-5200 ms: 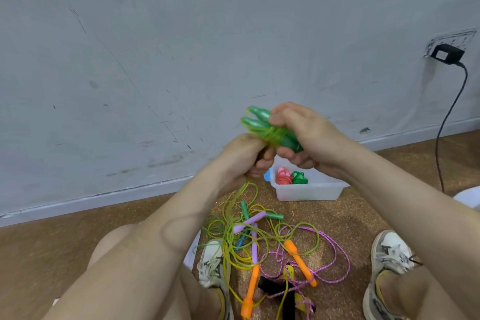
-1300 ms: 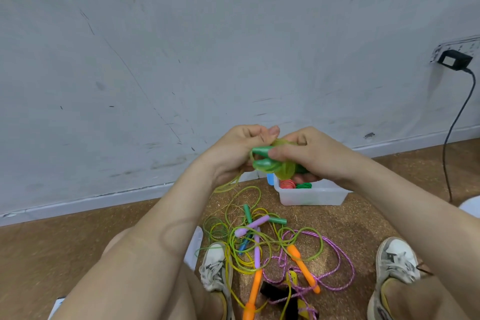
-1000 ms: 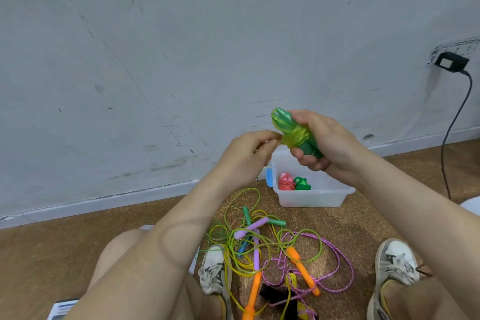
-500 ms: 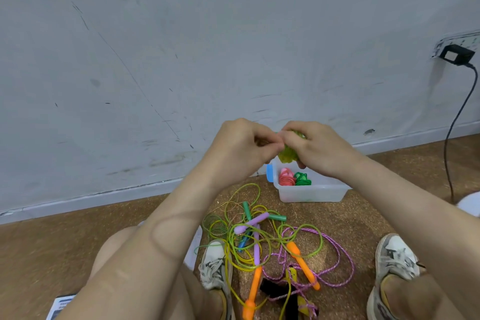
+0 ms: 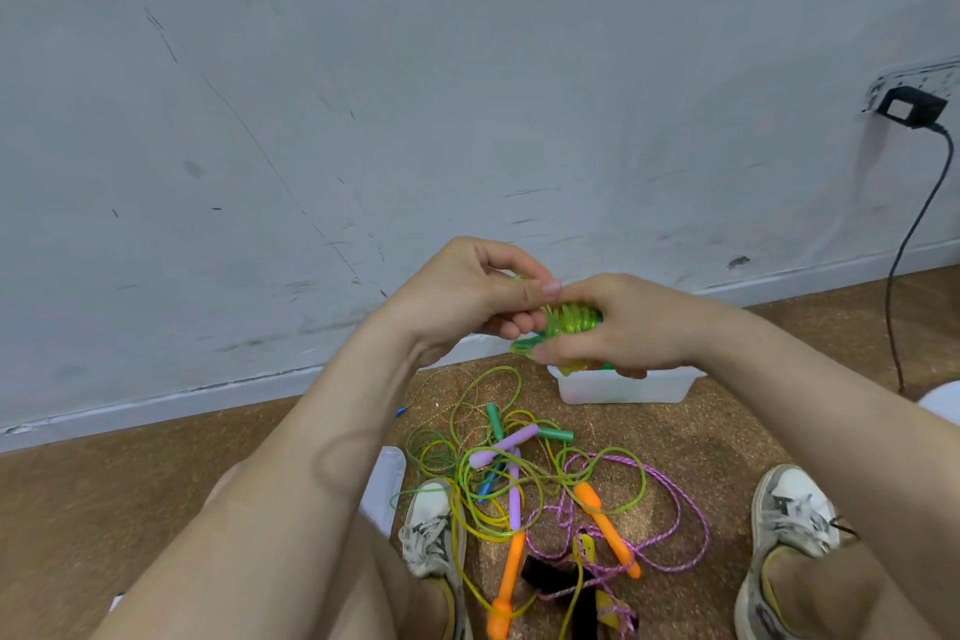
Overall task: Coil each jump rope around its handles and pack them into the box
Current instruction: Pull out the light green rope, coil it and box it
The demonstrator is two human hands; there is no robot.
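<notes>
Coils of glossy translucent green plastic jump rope [image 5: 571, 320], tightly ribbed, pinched by curled left hand [image 5: 467, 299] and right hand [image 5: 623, 327].

Even soft light, sharp, wide-angle edge bending.

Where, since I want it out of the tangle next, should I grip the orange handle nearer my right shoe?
Take the orange handle at its bare middle, from above, fingers across its narrow width. It lies flat and slanted on the floor, and green cord seems to cross only its far end.
</notes>
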